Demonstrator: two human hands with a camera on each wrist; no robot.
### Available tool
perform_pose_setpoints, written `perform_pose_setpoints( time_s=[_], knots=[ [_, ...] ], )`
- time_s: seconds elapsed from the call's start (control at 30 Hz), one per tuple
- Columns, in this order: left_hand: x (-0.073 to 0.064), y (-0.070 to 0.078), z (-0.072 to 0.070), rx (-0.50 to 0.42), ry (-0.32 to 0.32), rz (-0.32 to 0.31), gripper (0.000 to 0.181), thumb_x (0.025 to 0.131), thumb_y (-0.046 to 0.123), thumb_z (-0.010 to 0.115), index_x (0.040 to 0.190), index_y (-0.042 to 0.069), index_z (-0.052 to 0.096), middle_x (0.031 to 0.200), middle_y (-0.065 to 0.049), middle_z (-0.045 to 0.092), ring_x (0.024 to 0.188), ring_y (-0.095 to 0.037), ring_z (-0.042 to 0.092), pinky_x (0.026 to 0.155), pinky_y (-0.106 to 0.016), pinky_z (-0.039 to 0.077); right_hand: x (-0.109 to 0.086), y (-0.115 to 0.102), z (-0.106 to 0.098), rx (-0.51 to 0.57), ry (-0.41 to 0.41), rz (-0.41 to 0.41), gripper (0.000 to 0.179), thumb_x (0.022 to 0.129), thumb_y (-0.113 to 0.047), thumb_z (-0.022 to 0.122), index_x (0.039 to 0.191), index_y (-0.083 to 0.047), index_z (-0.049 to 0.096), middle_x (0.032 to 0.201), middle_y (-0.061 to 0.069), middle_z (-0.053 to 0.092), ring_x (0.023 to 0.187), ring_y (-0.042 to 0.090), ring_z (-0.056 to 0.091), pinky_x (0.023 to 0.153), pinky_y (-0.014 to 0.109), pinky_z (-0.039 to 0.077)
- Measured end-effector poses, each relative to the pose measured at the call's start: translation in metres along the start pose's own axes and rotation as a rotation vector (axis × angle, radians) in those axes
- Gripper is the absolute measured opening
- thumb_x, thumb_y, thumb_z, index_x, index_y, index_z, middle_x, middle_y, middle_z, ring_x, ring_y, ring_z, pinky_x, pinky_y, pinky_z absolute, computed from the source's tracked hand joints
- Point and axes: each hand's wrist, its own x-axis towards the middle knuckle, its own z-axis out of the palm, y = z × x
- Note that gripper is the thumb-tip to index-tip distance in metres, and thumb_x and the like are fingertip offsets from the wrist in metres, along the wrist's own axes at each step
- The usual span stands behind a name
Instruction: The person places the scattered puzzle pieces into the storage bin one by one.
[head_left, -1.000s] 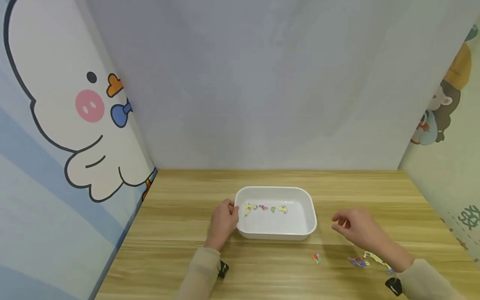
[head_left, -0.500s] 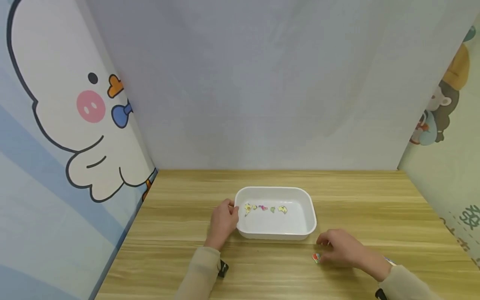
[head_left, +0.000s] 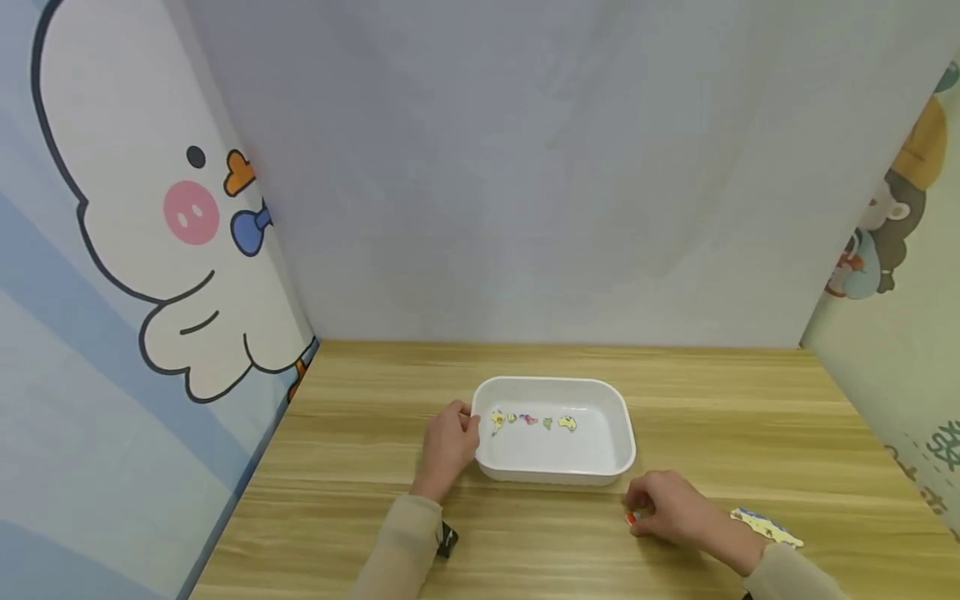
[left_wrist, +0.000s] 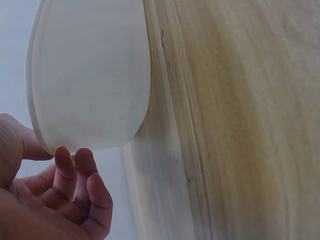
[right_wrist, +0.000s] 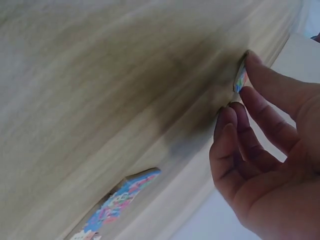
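My left hand (head_left: pixel 447 446) holds the left rim of a white plastic basin (head_left: pixel 555 477), thumb and fingertips at its edge in the left wrist view. Several small, irregular puzzle pieces lie in a row on its floor, among them a yellow one (head_left: pixel 567 423) and a pink one (head_left: pixel 528 419). Off the basin's front right corner, my right hand (head_left: pixel 671 508) pinches a small red and blue puzzle piece (right_wrist: pixel 240 81) between thumb and index finger, close over the table. The other right fingers curl loosely beside it.
By the right forearm lies a long yellow and blue puzzle piece (head_left: pixel 767 527), partly covered by the arm. A blue and pink printed piece (right_wrist: pixel 117 204) shows in the right wrist view. The wooden table (head_left: pixel 360 467) meets a grey-white backdrop (head_left: pixel 525 208) and printed side walls.
My right hand has moved left and toward the front, from above the loose pieces to the small red and blue piece, which it now pinches. The left hand has stayed on the basin's rim.
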Motion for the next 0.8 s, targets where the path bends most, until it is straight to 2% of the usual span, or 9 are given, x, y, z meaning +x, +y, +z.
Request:
perform_pose_setpoints(
  time_s=[0.13, 0.43, 0.8],
  knots=[
    [-0.0005, 0.0010, -0.0002, -0.007, -0.001, 0.004, 0.016, 0.089, 0.019, 0.060, 0.098, 0.006, 0.063, 0.074, -0.002, 0.064, 0.064, -0.013, 0.056, 0.057, -0.027, 0.046, -0.0005, 0.0002, 0.0015, -0.009, -0.005, 0.004, 0.022, 0.064, -0.018, 0.083, 0.071, -0.018, 0.062, 0.066, -0.012, 0.056, 0.060, 0.000, 0.046, 0.055, 0.021, 0.040],
    [-0.0012, -0.0015, 0.0024, -0.010, 0.009, 0.000, 0.015, 0.089, 0.019, 0.061, 0.097, 0.007, 0.063, 0.075, -0.003, 0.064, 0.065, -0.013, 0.057, 0.056, -0.026, 0.047, -0.0023, -0.0037, 0.0043, -0.029, -0.020, 0.049, 0.025, 0.067, -0.016, 0.081, 0.072, -0.018, 0.056, 0.062, -0.013, 0.047, 0.057, 0.000, 0.040, 0.052, 0.020, 0.036],
    [-0.0002, 0.0020, 0.0002, -0.011, -0.013, -0.037, 0.018, 0.090, 0.021, 0.059, 0.100, 0.006, 0.062, 0.080, -0.006, 0.066, 0.069, -0.016, 0.059, 0.060, -0.028, 0.049, -0.0033, -0.0037, 0.0011, 0.019, 0.011, 0.053, 0.022, 0.066, -0.009, 0.081, 0.074, -0.017, 0.061, 0.068, -0.010, 0.058, 0.061, 0.001, 0.049, 0.054, 0.020, 0.042]
  ],
)
